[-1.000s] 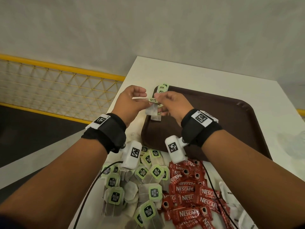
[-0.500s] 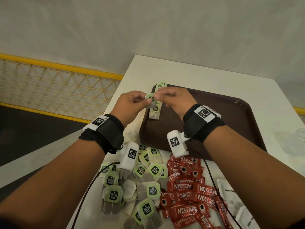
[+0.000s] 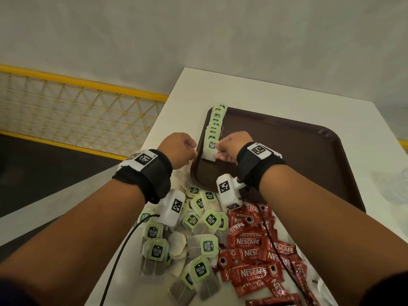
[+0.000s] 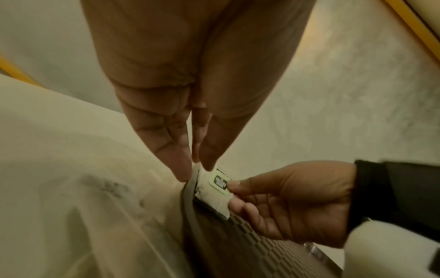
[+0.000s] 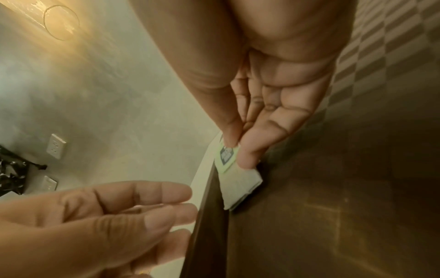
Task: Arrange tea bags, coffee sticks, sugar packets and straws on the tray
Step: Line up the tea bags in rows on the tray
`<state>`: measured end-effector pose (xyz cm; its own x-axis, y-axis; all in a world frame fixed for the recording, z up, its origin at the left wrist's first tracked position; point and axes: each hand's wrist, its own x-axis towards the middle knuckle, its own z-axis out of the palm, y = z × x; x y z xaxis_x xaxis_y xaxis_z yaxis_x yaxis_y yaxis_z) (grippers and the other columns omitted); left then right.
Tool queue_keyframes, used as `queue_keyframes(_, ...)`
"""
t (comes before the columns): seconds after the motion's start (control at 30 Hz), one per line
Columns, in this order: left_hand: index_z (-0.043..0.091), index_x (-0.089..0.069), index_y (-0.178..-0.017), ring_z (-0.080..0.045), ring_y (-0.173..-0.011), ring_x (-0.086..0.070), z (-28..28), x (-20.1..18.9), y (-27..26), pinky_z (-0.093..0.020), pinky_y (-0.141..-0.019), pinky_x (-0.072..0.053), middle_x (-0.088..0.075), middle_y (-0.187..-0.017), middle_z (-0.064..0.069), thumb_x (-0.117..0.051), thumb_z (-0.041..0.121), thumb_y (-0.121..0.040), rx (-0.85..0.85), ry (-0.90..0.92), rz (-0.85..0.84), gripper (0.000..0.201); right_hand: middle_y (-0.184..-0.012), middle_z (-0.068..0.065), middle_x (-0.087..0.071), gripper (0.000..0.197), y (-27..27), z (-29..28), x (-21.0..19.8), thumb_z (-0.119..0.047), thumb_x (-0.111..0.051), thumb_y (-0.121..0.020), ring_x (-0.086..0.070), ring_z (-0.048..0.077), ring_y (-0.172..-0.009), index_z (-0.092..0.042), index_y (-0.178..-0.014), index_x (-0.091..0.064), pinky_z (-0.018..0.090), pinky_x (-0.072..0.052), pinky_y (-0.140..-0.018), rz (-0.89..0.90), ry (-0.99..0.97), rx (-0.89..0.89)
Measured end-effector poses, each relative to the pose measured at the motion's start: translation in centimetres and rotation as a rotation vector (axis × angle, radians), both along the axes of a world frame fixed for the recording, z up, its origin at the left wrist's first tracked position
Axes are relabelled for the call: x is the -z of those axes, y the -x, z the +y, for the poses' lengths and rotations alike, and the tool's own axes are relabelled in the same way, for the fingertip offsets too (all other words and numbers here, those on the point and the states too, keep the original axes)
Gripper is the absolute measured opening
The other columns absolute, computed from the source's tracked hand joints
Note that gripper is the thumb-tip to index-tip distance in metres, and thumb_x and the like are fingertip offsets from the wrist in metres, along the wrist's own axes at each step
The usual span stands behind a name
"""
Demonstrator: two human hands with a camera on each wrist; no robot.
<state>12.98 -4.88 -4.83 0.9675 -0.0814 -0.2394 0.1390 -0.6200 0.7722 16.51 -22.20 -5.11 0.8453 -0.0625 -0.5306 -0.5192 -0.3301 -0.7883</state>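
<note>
Brown plastic tray (image 3: 287, 151) on white bench (image 3: 194, 85); green-tagged paper tea bag (image 3: 209, 151) pinched by right hand (image 3: 229, 149) at near end of row along tray's 9 o'clock edge, long axis 12–6. Left hand (image 3: 178, 151) loosely curled, empty, just beside at 9 o'clock.
</note>
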Motion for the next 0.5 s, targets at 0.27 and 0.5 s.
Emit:
queue_keyframes(0.27,0.010,-0.064,-0.101,-0.017,-0.067,-0.063,0.1,-0.5,0.8,-0.039,-0.082,-0.059,-0.067,-0.095,-0.008,-0.064,0.000,-0.087,0.027,-0.039,-0.006,0.017,-0.081,0.009,-0.068,0.009,-0.9,0.1,1.0,-0.005,-0.066,-0.086,-0.069,0.017,-0.066,-0.010,-0.081,-0.060,0.023,-0.055,-0.058,-0.059,0.022,-0.013)
queue_keyframes(0.5,0.008,-0.065,-0.108,-0.017,-0.082,-0.068,3.2,-2.7,3.7,-0.023,-0.065,-0.059,-0.067,-0.097,-0.006,-0.063,0.013,-0.093,0.064,-0.028,-0.024,0.015,-0.080,0.011,-0.065,0.018,1.3,0.2,-1.0,-0.019,-0.066,-0.092,-0.061,0.017,-0.067,-0.008,-0.081,-0.057,0.024,-0.052,-0.066,-0.011,0.149,-0.098)
